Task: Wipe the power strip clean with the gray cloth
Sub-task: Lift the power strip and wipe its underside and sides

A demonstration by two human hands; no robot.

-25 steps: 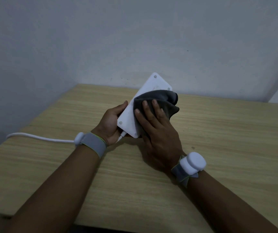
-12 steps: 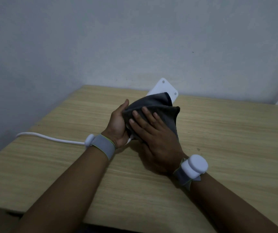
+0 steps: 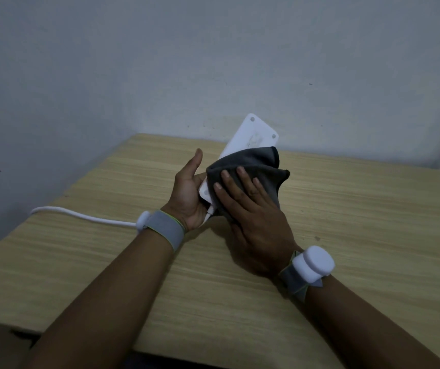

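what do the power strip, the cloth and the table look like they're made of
Power strip: smooth white hard plastic by the look, rigid, with small round recesses at its corners. Gray cloth: soft matte fabric, folding under the right hand; possibly microfiber. Table: pale wood grain, wood or laminate.

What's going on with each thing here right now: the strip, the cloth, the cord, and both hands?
Power strip: tilted up off the table, plain back showing.
Gray cloth: crumpled, pressed onto the strip.
Cord: lying on the table.
Left hand: cradling the strip's near end.
Right hand: flat on the cloth.
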